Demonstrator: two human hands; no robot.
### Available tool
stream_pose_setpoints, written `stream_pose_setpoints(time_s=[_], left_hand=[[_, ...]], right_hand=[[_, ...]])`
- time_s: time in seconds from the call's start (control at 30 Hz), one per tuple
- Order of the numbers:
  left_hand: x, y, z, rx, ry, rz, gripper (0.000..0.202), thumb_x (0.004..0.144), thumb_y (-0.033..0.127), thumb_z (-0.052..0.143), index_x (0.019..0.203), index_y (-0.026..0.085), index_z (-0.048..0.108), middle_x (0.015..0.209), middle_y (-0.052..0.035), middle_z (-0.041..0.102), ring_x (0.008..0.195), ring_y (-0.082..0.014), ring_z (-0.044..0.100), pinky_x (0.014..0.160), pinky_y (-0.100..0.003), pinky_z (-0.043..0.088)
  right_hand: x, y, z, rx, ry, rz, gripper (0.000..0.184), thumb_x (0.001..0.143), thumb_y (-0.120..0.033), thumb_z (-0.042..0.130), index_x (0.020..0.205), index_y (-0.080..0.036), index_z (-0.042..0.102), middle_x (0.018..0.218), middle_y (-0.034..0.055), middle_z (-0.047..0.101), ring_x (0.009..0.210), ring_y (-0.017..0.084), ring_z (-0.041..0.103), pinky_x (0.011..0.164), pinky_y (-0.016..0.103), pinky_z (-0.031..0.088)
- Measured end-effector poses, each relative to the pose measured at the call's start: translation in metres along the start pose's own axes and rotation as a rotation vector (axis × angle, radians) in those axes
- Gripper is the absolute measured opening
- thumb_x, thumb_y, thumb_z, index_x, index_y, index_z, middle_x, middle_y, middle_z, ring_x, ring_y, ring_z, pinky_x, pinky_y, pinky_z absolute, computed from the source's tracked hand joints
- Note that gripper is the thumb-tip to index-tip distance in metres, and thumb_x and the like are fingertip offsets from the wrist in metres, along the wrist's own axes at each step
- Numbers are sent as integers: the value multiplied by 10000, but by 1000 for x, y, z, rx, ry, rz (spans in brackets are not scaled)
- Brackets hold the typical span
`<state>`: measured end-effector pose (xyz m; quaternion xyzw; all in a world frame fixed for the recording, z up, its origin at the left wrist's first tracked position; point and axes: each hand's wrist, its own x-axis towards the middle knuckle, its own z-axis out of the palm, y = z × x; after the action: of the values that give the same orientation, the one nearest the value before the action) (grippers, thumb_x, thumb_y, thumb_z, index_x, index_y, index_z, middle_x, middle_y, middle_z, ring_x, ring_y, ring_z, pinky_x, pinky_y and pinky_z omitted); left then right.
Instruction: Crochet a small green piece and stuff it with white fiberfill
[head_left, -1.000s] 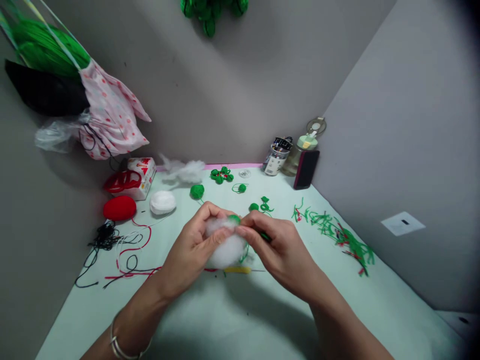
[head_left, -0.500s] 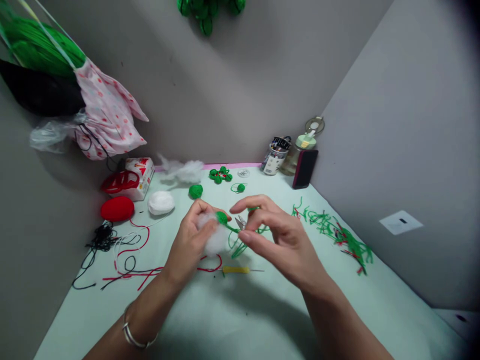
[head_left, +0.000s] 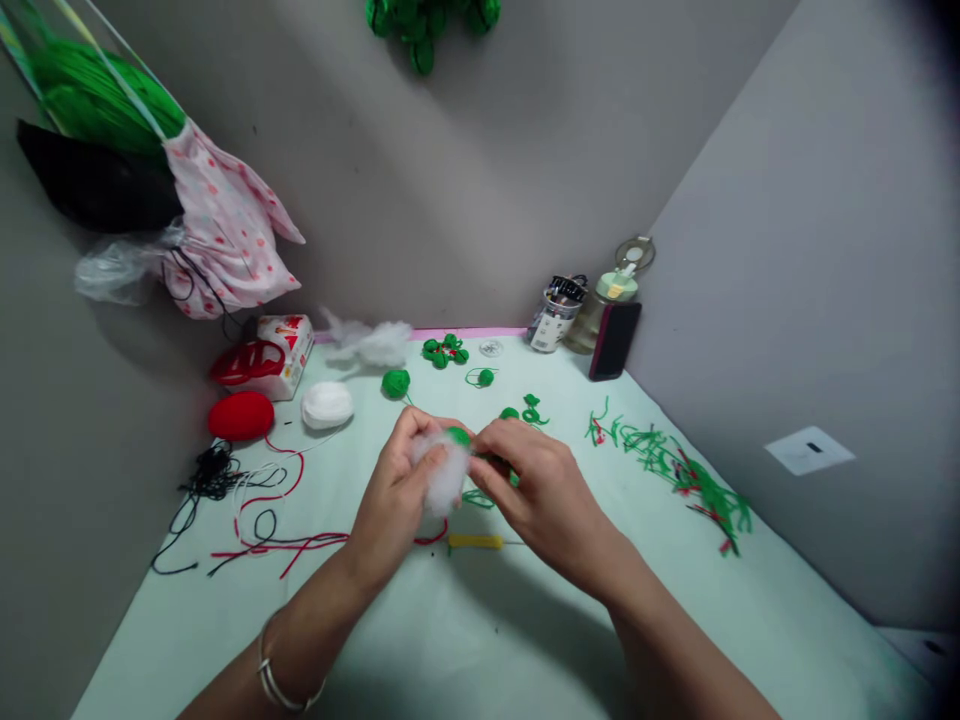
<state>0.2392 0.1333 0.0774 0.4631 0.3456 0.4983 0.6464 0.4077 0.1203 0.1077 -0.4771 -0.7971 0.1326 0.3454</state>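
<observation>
Between the thumb and fingers of my left hand [head_left: 391, 492] is a tuft of white stuffing [head_left: 448, 482]. The same hand holds a small green crocheted piece [head_left: 459, 436] just behind the tuft. My right hand [head_left: 546, 478] is closed, thumb and fingertips pinched at the right edge of the green piece; its fingers partly hide what they grip. Loops of green yarn [head_left: 478, 498] show beneath the hands. On the table below lies a crochet hook with a yellow handle [head_left: 476, 542], its shaft pointing right.
Left stand red yarn [head_left: 241, 416], white yarn [head_left: 327, 405] and a box [head_left: 294, 362] with red scissors [head_left: 249, 364]. Behind lie loose stuffing [head_left: 371, 345], a green ball [head_left: 396, 383] and crocheted green pieces [head_left: 445, 351]. Right are a phone [head_left: 616, 342], a bottle [head_left: 589, 325] and yarn scraps [head_left: 694, 475].
My right hand has moved left and down to the green piece, and its spread fingers have closed in a pinch. The small scissors' blades seen between the hands are now hidden.
</observation>
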Motion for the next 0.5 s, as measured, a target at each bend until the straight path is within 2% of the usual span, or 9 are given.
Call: stream_pose_setpoints(time_s=[0.07,0.17,0.27,0.37,0.5], left_hand=[[-1,3,-1,23,-73,-23,212,997,394,635,968,229,506,1197,-29,674,635,-90,610,583,-247,477],[-2,11,-4,74,-158,-17,283,1012,499,618,1015,225,549,1244,-61,677,793,-132,639,690,-259,505],[-1,19,-6,125,-177,15,252,955,416,723,1033,229,574,1231,-55,684,874,-155,650,736,-259,517],[0,22,-6,131,-162,12,193,938,338,713,967,231,555,1168,-43,696,774,-153,667,693,-285,530],[1,18,-4,253,-37,122,172,863,238,717,850,232,545,984,-28,720,778,-177,632,681,-289,496]], right_hand=[[1,-1,-2,65,12,53,238,959,-115,588,739,-201,563,687,-25,577,637,129,498,632,259,363],[3,-3,-6,134,45,139,269,894,-104,608,664,-205,514,604,-57,492,571,110,405,584,254,311],[2,-6,-12,205,12,201,283,907,-138,608,655,-209,500,587,-66,452,559,105,376,574,253,303],[0,-9,-18,226,-89,173,246,992,-180,555,748,-208,552,662,-46,523,605,113,444,607,252,342],[-2,-14,-19,218,-183,96,225,1051,-187,495,845,-210,580,770,-13,598,671,129,504,658,260,380]])
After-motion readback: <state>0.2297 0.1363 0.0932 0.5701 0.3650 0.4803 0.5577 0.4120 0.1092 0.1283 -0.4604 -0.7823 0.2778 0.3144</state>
